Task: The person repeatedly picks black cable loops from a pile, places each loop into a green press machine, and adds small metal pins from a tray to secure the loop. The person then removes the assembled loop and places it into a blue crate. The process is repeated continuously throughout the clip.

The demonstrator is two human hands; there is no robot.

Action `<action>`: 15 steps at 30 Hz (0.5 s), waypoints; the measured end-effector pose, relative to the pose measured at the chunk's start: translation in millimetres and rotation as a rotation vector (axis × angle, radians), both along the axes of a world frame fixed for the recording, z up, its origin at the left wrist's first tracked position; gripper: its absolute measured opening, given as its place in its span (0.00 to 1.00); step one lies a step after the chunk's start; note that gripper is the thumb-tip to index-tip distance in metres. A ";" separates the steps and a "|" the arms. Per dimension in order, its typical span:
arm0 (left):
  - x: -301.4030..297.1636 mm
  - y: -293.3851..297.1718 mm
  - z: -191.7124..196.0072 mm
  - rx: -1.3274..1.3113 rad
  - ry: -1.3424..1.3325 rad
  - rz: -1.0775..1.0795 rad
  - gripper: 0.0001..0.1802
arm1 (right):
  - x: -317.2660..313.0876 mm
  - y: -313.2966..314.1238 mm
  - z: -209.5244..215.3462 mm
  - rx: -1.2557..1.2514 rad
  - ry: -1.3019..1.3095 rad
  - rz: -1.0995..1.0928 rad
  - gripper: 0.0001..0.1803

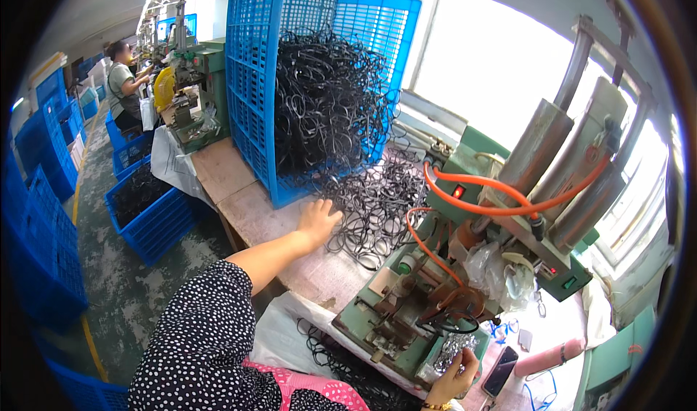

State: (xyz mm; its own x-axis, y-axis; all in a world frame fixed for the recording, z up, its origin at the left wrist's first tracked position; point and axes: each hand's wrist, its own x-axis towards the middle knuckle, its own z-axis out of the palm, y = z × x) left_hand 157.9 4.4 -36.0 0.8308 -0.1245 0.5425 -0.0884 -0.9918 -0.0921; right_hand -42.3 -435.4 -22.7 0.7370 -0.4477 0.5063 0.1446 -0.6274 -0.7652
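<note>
At the left edge of a loose heap of thin black cord loops (pixel 381 208), my left hand (pixel 319 224) reaches out with its fingers curled onto a loop. Low on the right, my right hand (pixel 451 383) is beside a small green-edged tray (pixel 425 371) of shiny silver metal bits (pixel 456 347). Its thumb and fingers are drawn together; whatever is between them is too small to make out. A green bench press (pixel 392 316) stands between my two hands, with a round brown part and a black cord at its front.
A tipped blue crate (pixel 250 99) spills more black loops behind my left hand. Orange hoses (pixel 479 186) and metal cylinders (pixel 534 146) rise at right. A phone (pixel 501 372) and pink bottle (pixel 549 358) lie nearby. Blue crates (pixel 149 226) and a seated person (pixel 122 84) are leftward.
</note>
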 end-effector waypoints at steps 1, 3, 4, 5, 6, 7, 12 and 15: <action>7.7 6.4 -1.1 0.061 0.078 0.006 0.23 | -2.4 0.9 3.2 -0.078 0.042 -0.028 0.12; 14.2 12.1 -3.6 0.139 0.009 -0.073 0.12 | -3.3 3.2 7.7 -0.074 0.018 -0.018 0.11; 16.3 13.5 -3.2 0.191 0.015 -0.098 0.09 | -4.5 3.4 9.6 -0.090 0.007 -0.006 0.11; 17.7 14.6 -1.9 0.243 -0.010 -0.134 0.07 | -5.1 3.4 10.9 -0.107 -0.001 0.004 0.11; 16.6 15.6 -0.4 0.262 -0.042 -0.174 0.02 | -5.8 2.9 11.8 -0.139 -0.012 0.007 0.11; 15.0 16.3 2.4 0.253 -0.031 -0.191 0.02 | -5.2 2.8 11.7 -0.168 -0.013 0.001 0.10; -7.6 12.4 29.9 0.151 -0.105 -0.268 0.06 | 2.2 -1.9 4.6 -0.218 -0.060 -0.006 0.07; -28.7 -3.7 48.1 -0.233 -0.138 -0.310 0.06 | 5.3 -4.4 -2.2 -0.114 -0.086 0.016 0.06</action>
